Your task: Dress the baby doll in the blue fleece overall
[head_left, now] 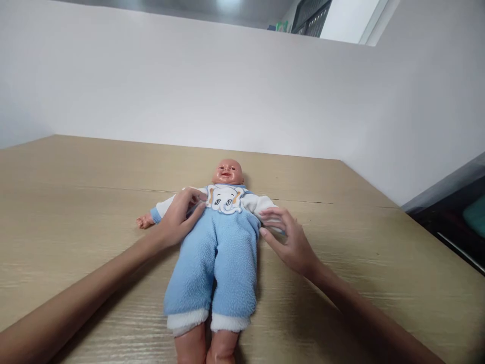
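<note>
A baby doll (pixel 226 172) lies on its back on the wooden table, head away from me, arms out to the sides. It wears a white-and-blue fleece outfit (pixel 235 258) with an elephant patch (pixel 225 199) on the chest. My left hand (pixel 184 215) rests against the doll's chest beside the patch, thumb and fingers apart. Over the sleeve on the other side is my right hand (pixel 290 240), its fingers loosely spread and its thumb close to the outfit's waist. That sleeve's cuff and doll hand are mostly hidden behind my fingers. The lower legs run out of view at the bottom.
The wooden table (pixel 94 212) reaches back to a pale wall (pixel 189 86). A dark object with a greenish part (pixel 475 217) stands beyond the table's right edge. Above the wall, a window with dark bars (pixel 312 17) shows at the top.
</note>
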Tool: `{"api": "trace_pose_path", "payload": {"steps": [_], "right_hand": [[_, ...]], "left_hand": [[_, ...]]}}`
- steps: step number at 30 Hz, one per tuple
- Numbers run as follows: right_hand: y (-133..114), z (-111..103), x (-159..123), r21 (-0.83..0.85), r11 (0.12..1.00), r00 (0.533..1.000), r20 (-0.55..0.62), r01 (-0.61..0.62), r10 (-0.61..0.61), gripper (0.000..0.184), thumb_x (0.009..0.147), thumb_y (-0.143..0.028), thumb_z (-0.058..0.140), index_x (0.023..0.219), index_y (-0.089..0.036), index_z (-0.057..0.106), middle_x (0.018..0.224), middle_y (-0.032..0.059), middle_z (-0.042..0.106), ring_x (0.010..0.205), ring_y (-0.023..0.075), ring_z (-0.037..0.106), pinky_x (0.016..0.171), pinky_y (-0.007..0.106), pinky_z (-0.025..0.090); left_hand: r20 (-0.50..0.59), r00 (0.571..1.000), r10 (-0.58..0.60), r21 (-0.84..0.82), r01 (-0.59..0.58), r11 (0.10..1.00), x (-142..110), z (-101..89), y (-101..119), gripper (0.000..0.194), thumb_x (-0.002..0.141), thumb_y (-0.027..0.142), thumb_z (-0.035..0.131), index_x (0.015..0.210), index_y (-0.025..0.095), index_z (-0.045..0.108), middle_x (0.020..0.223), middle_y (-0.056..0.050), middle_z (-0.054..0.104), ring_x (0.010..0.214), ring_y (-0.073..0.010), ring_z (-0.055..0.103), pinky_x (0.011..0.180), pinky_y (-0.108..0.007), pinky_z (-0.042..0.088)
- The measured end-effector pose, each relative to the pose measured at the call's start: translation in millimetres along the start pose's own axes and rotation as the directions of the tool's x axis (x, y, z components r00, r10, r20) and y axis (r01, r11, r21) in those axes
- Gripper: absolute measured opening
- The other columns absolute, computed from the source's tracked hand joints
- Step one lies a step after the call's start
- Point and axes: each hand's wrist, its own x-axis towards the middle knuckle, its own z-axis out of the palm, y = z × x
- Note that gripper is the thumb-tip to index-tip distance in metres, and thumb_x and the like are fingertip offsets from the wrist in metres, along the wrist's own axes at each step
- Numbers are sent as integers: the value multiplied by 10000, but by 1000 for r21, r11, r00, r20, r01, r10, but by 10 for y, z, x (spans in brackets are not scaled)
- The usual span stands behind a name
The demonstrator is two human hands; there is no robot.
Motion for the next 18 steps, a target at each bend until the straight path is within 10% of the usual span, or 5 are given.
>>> {"api": "trace_pose_path", "payload": {"steps": [4,10,18], "right_hand": [[83,206,157,98,988,991,76,-117,110,334,1032,-448,713,1299,-281,601,1366,106,693,1224,261,702,1068,453,598],[232,213,323,35,982,960,218,-187,176,344,1078,-563,583,926,-256,555,807,-30,502,773,188,510,749,354,433],[318,315,292,345,892,955,157,-293,253,370,958,-591,711,929,-266,537,846,-20,518,792,202,516,771,352,449]], "left_hand": [[47,991,-124,89,119,989,-147,-84,-117,371,1159,545,413,1129,231,609,1107,-69,689,1046,-287,609,960,-456,441],[153,958,-241,99,228,969,-184,-135,-136,447,1144,621,353,945,252,510,884,-24,616,901,-289,599,849,-432,406],[228,945,-234,-101,262,960,-192,-134,-255,395,1110,587,461,950,246,578,813,28,527,784,-227,524,750,-367,368]]}}
